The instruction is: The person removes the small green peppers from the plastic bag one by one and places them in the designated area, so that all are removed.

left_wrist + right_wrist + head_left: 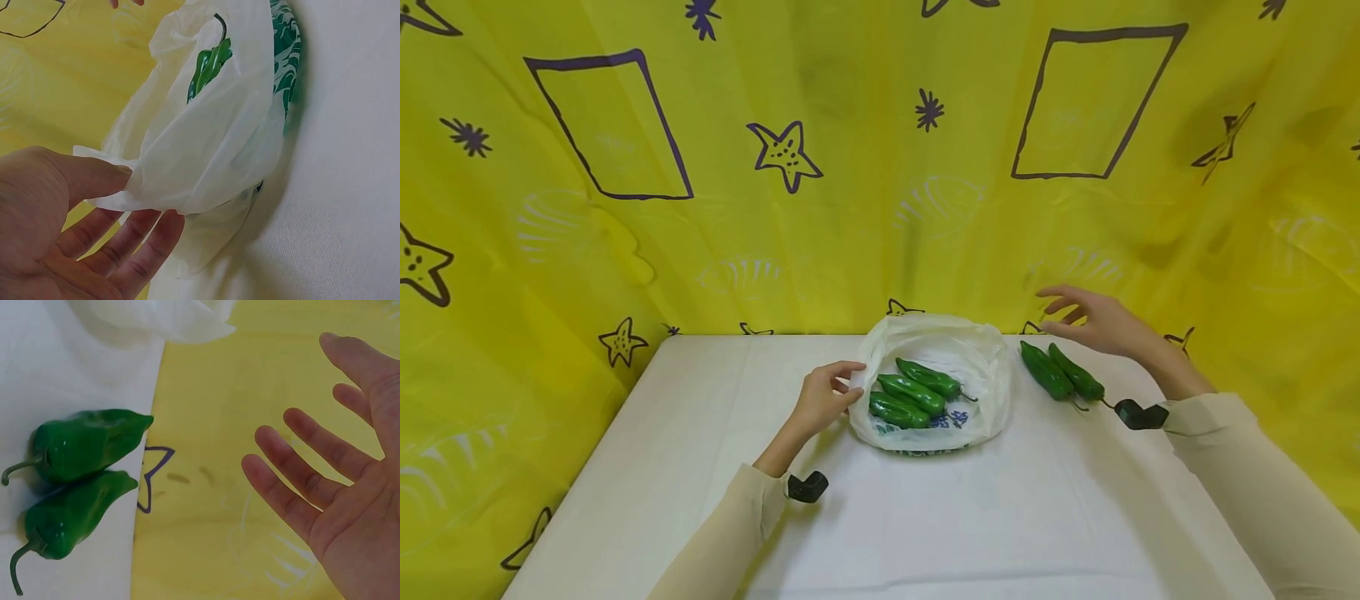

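Note:
A translucent white plastic bag (1000, 398) with green and blue print lies with its mouth spread wide. Inside it are three glossy green peppers (913, 393). My left hand (822, 402) pinches the bag's left rim; in the left wrist view the thumb (103, 180) lies over the plastic and the fingers are beneath it. Two more green peppers, one (1047, 371) beside the other (1078, 375), lie side by side to the right of the bag. Above them hovers my right hand (1093, 321), its fingers spread and relaxed, holding nothing.
A white cloth covers the table (700, 467) beneath everything. Directly behind its far edge hangs a yellow curtain (865, 242) with dark star drawings, which also runs along the left and right sides. Each wrist carries a small black device (808, 487).

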Demonstrator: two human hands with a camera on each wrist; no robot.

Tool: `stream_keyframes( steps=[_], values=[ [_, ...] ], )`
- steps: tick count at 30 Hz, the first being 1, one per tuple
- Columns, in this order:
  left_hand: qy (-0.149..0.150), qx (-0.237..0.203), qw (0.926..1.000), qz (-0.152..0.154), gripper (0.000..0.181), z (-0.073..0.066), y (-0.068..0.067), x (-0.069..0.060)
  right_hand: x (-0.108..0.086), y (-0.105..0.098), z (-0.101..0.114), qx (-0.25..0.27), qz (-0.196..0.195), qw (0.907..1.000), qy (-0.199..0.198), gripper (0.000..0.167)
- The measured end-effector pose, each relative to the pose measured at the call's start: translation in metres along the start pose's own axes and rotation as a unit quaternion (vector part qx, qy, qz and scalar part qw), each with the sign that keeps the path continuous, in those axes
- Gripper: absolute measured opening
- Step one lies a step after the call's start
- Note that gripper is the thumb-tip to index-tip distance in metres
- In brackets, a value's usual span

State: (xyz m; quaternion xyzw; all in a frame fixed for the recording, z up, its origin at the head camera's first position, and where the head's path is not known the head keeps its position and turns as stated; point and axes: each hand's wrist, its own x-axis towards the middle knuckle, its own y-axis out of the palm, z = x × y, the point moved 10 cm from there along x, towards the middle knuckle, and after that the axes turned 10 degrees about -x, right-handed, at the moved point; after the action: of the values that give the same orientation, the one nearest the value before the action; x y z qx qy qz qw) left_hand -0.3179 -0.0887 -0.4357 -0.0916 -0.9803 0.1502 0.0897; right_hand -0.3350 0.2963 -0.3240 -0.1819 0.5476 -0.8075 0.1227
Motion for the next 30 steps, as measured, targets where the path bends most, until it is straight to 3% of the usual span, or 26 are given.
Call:
stream_keyframes(
  steps=[15, 30],
  values=[
    [0.006, -0.003, 1.0000, -0.001, 0.037, 0.000, -0.001, 0.000, 0.023, 0.010, 0.025, 0.020, 0.008, 0.9989, -0.042, 0.054],
    [-0.005, 0.007, 1.0000, -0.002, 0.038, 0.003, 0.000, 0.001, 0.037, 0.024, 0.055, 0.032, 0.043, 0.9965, -0.065, 0.054]
  ],
)
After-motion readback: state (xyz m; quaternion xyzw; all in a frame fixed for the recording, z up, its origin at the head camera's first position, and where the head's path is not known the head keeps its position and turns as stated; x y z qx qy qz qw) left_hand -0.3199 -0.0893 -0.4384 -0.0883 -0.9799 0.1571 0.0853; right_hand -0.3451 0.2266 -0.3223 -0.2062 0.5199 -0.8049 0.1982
